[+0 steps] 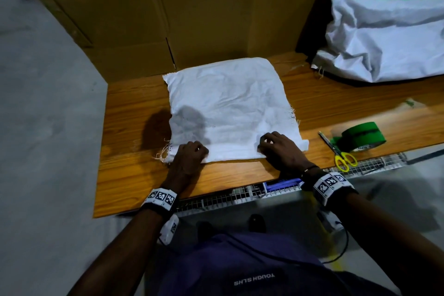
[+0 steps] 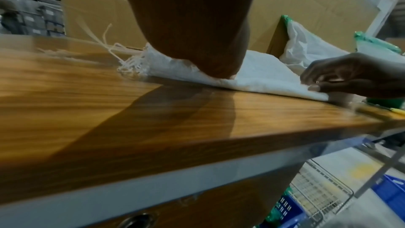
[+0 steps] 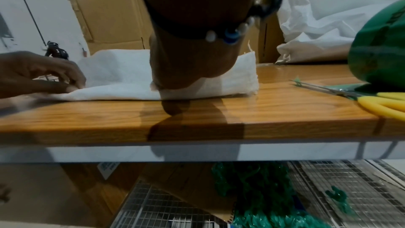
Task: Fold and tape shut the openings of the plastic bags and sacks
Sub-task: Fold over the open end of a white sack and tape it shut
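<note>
A flat white woven sack [image 1: 230,106] with frayed thread ends lay on the brown wood-grain worktop [image 1: 134,175], its near edge turned over into a narrow folded strip. The left hand [image 1: 188,155] gripped the near-left corner of that strip, fingers curled over the fold beside the loose threads. The right hand [image 1: 278,149] held the fold near its right end, fingertips bent down onto the cloth and the thumb tucked at the edge, as the left wrist view [image 2: 350,74] showed. Both hands sat on the same folded edge, well apart from each other, and each wrist carried a band with black-and-white square markers.

To the right of the sack, clear of it, lay a pair of yellow-handled scissors [image 1: 336,151] with the blades pointing away from the person. Just beside the scissors stood a roll of green adhesive tape [image 1: 362,136], touching or nearly touching them. At the far right corner of the worktop rested a bulging white sack with a green taped top [image 1: 384,38]. Large brown cardboard sheets [image 1: 144,7] stood upright behind the worktop, right against the far edge of the flat sack. A white wire mesh rack [image 1: 240,197] showed below the worktop's near edge.
</note>
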The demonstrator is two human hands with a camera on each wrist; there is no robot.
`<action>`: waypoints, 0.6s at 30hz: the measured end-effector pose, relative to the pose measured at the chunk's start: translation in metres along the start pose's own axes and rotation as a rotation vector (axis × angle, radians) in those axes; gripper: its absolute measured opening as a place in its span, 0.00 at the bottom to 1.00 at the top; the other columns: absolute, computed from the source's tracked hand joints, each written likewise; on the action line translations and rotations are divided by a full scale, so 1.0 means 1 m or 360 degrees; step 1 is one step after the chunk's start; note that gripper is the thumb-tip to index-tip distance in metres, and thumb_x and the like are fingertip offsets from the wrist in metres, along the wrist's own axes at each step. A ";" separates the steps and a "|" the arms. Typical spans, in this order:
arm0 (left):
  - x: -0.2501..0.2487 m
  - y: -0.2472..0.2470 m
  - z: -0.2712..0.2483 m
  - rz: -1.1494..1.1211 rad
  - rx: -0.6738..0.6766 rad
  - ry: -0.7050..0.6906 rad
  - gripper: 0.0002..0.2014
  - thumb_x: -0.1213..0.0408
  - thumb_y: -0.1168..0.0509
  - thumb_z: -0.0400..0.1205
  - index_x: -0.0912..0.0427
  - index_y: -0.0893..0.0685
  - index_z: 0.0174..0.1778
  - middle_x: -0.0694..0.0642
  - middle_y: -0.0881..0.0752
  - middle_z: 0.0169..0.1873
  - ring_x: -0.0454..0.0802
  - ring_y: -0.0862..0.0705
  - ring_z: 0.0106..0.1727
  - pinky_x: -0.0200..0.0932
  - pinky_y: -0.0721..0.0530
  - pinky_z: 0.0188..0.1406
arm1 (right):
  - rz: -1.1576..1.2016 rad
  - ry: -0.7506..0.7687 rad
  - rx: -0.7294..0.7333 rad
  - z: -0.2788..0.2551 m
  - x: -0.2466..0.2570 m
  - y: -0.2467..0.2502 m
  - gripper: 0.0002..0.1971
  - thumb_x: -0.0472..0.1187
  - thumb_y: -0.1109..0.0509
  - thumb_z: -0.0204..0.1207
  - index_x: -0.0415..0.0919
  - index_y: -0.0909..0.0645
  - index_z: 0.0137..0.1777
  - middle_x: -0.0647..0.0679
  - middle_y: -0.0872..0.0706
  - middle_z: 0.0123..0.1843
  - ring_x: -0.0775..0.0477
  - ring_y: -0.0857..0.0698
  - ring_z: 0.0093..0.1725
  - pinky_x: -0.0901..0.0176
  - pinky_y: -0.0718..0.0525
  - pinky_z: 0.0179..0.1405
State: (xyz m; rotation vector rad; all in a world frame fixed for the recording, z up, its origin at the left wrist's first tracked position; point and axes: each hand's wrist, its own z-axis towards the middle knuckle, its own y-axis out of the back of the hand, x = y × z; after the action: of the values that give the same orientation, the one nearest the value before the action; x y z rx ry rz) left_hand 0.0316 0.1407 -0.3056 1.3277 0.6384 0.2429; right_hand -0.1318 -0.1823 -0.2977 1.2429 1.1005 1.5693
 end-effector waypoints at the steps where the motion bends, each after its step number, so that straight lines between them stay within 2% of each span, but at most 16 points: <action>1: 0.000 0.000 -0.002 0.0003 -0.0021 -0.0002 0.11 0.65 0.22 0.78 0.56 0.14 0.53 0.58 0.14 0.52 0.60 0.14 0.53 0.59 0.19 0.54 | -0.0036 0.0028 -0.0007 0.000 -0.002 -0.002 0.12 0.50 0.33 0.86 0.44 0.14 0.58 0.44 0.17 0.62 0.38 0.17 0.56 0.47 0.18 0.46; 3: 0.001 -0.001 -0.010 -0.0001 -0.0046 -0.0013 0.10 0.54 0.27 0.85 0.55 0.14 0.57 0.55 0.14 0.55 0.55 0.17 0.57 0.60 0.22 0.62 | -0.0033 0.0014 -0.0004 -0.002 -0.003 -0.003 0.17 0.58 0.33 0.87 0.45 0.14 0.60 0.46 0.17 0.61 0.43 0.21 0.58 0.48 0.22 0.48; 5: 0.002 -0.002 -0.014 0.0067 -0.0038 -0.0048 0.10 0.55 0.28 0.86 0.55 0.14 0.58 0.55 0.13 0.55 0.56 0.16 0.58 0.59 0.23 0.65 | -0.0021 0.0019 0.0042 -0.003 -0.005 -0.006 0.20 0.60 0.38 0.89 0.45 0.14 0.62 0.47 0.15 0.59 0.43 0.20 0.56 0.48 0.23 0.48; 7: 0.000 -0.001 -0.012 0.0079 -0.0054 -0.0003 0.11 0.62 0.26 0.83 0.55 0.15 0.59 0.57 0.11 0.49 0.60 0.13 0.53 0.59 0.23 0.62 | 0.0058 -0.0015 0.0073 0.000 0.000 -0.005 0.19 0.57 0.40 0.91 0.46 0.14 0.62 0.47 0.12 0.56 0.40 0.16 0.53 0.46 0.21 0.47; 10: -0.002 -0.002 -0.010 0.0015 -0.0061 0.0141 0.17 0.67 0.24 0.81 0.53 0.19 0.63 0.56 0.11 0.44 0.61 0.13 0.47 0.57 0.21 0.55 | 0.0177 -0.0228 0.0117 0.007 0.010 0.001 0.14 0.53 0.35 0.90 0.48 0.18 0.69 0.44 0.10 0.54 0.39 0.12 0.51 0.47 0.16 0.46; 12: -0.002 -0.003 -0.013 0.0045 -0.0075 0.0115 0.17 0.69 0.24 0.78 0.53 0.20 0.60 0.58 0.13 0.48 0.62 0.15 0.49 0.55 0.21 0.48 | 0.0201 -0.0147 0.0059 0.006 0.011 0.002 0.12 0.51 0.36 0.90 0.46 0.18 0.65 0.44 0.12 0.56 0.39 0.13 0.51 0.46 0.15 0.44; 13: -0.003 -0.001 -0.015 0.0040 -0.0093 0.0109 0.14 0.69 0.25 0.79 0.54 0.18 0.57 0.59 0.14 0.51 0.62 0.16 0.51 0.55 0.21 0.46 | 0.0185 -0.0073 0.0027 0.005 0.010 0.002 0.13 0.51 0.37 0.90 0.44 0.17 0.61 0.45 0.14 0.58 0.39 0.14 0.52 0.46 0.16 0.45; 15: -0.002 0.002 -0.019 -0.0020 -0.0148 0.0091 0.05 0.61 0.30 0.83 0.56 0.15 0.53 0.59 0.15 0.54 0.59 0.19 0.54 0.55 0.22 0.50 | 0.0140 -0.0002 -0.0016 0.002 0.007 0.000 0.16 0.54 0.37 0.90 0.43 0.16 0.57 0.46 0.17 0.59 0.43 0.19 0.53 0.48 0.21 0.46; 17: -0.001 0.004 -0.023 -0.0045 -0.0140 0.0080 0.08 0.55 0.32 0.86 0.55 0.14 0.54 0.57 0.16 0.55 0.55 0.20 0.55 0.55 0.23 0.56 | 0.0103 0.0001 0.0013 -0.001 0.004 -0.001 0.18 0.58 0.36 0.89 0.43 0.16 0.59 0.47 0.18 0.58 0.46 0.22 0.53 0.50 0.24 0.46; 18: 0.000 0.004 -0.023 -0.0034 -0.0107 0.0078 0.09 0.55 0.31 0.86 0.55 0.14 0.57 0.57 0.16 0.56 0.55 0.19 0.56 0.55 0.23 0.57 | 0.0089 -0.0002 0.0030 -0.002 0.003 0.000 0.19 0.59 0.37 0.90 0.44 0.16 0.60 0.48 0.17 0.58 0.45 0.21 0.53 0.50 0.24 0.46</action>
State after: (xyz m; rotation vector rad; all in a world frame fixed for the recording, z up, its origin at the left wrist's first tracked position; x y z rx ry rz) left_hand 0.0193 0.1611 -0.3041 1.2529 0.6798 0.2776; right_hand -0.1345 -0.1795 -0.2971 1.2969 1.0905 1.6032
